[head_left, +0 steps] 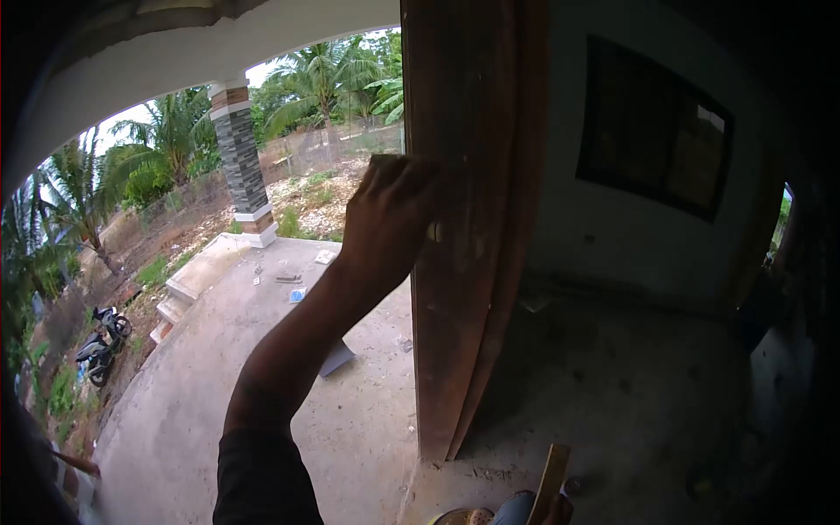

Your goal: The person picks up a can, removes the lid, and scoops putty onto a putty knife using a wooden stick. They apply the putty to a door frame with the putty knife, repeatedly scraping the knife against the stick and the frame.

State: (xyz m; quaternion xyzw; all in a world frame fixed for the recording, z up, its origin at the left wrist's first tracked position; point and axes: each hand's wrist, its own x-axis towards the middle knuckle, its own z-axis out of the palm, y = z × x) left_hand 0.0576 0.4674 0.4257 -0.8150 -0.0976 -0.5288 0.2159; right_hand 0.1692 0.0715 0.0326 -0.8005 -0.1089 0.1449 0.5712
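My left hand (389, 214) is raised against the edge of a dark reddish-brown wooden door frame (455, 332). Its fingers are bent round a small flat piece, whose dark edge shows above the knuckles; I cannot make out what it is. Low in the view, my right hand (563, 509) is partly visible in shadow, closed on a light wooden strip (549, 481) that points upward. The frame stands upright, with pale scuffs and a small light spot beside my left hand.
Left of the frame lies a concrete porch (210, 376) with scattered scraps, a grey sheet (336, 359) and a stone-clad pillar (241, 162). A motorcycle (102, 346) stands beyond the steps. On the right, a dark room has a window (656, 127). A foot and denim show at the bottom.
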